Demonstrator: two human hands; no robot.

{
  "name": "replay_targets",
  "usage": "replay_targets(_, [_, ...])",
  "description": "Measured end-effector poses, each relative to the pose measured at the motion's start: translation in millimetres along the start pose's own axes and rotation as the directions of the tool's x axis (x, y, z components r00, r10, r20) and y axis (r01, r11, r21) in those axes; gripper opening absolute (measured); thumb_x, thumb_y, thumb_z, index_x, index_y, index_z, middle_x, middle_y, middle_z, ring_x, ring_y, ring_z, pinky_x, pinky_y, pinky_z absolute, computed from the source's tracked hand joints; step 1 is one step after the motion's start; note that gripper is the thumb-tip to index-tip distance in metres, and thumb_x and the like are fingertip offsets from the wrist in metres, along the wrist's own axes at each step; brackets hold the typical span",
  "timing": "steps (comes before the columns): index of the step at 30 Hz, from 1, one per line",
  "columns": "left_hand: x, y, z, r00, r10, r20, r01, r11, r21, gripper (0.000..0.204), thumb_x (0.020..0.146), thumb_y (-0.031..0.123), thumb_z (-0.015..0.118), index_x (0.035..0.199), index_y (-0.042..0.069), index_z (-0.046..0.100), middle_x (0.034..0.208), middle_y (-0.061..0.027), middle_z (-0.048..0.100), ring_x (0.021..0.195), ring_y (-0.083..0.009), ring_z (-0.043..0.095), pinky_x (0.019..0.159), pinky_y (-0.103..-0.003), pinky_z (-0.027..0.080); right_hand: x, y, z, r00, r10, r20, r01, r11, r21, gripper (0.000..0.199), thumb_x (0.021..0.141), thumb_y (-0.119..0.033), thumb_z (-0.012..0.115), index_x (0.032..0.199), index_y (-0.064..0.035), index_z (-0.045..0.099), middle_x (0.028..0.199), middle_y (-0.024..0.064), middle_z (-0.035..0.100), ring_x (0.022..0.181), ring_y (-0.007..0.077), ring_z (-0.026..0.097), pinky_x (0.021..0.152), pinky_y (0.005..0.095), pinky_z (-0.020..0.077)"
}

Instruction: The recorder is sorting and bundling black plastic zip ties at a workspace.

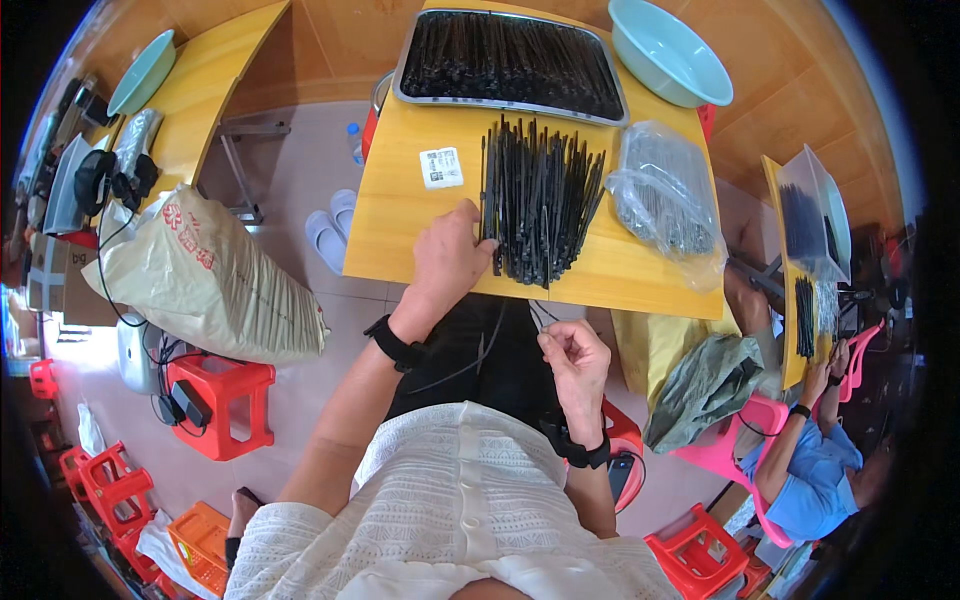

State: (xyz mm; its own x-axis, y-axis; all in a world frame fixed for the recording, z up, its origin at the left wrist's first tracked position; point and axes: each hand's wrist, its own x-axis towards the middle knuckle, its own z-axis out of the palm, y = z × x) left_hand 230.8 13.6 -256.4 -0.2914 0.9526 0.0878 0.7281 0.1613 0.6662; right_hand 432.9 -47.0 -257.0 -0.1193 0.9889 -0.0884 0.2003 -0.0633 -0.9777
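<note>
A loose pile of black cable ties (540, 205) lies on the yellow table (390, 235), their ends pointing away from me and toward me. My left hand (447, 257) rests at the pile's left edge, fingers curled and thumb against the ties; what its fingertips pinch is hidden. Just off the table's near edge, my right hand (577, 365) is closed in a pinch. Thin dark lines run close by its fingertips, but whether it holds one I cannot tell. Beyond the pile stands a metal tray (510, 103) full of black ties. Right of the pile sits a clear plastic bag (665, 190) of ties.
A white label (441, 168) lies left of the pile. A pale blue basin (670, 52) stands at the far right corner. A large beige sack (215, 280) and red stool (222, 405) are left. At right, a person in blue (810, 480) sits by another table.
</note>
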Motion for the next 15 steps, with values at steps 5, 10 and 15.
replay_targets(5, [2,0,-2,0.999,-0.017,0.038,0.016,1.000,0.025,0.027,0.070,0.013,0.066,0.092,0.004,0.053,0.065,-0.0117,0.060,0.066,-0.0306,0.060,0.059,-0.039,0.046,-1,3,0,1.000,0.005,-0.012,-0.005,1.000,0.014,0.007,0.074,0.001,0.065,0.078,0.0012,0.060,0.068,0.0014,0.052,0.058,0.0069,0.045,0.054,0.0204,0.0368])
replay_targets(10, [5,11,3,0.998,0.021,-0.054,-0.014,0.991,0.133,0.029,0.072,0.013,0.059,0.097,0.002,0.049,0.076,-0.0163,0.059,0.072,-0.0332,0.059,0.062,-0.043,0.046,-3,4,-1,1.000,-0.014,-0.005,0.013,0.999,-0.038,0.007,0.073,0.002,0.066,0.078,0.0007,0.060,0.067,0.0021,0.052,0.058,0.0079,0.045,0.054,0.0208,0.0373])
replay_targets(15, [10,14,7,0.995,0.033,-0.099,-0.016,0.986,0.163,0.029,0.068,0.011,0.060,0.090,-0.001,0.045,0.078,-0.0198,0.055,0.067,-0.0387,0.058,0.058,-0.046,0.047,-5,4,0,0.999,-0.033,-0.013,0.032,0.999,-0.032,0.008,0.073,0.003,0.065,0.077,0.0008,0.060,0.067,0.0023,0.053,0.058,0.0082,0.046,0.054,0.0210,0.0376])
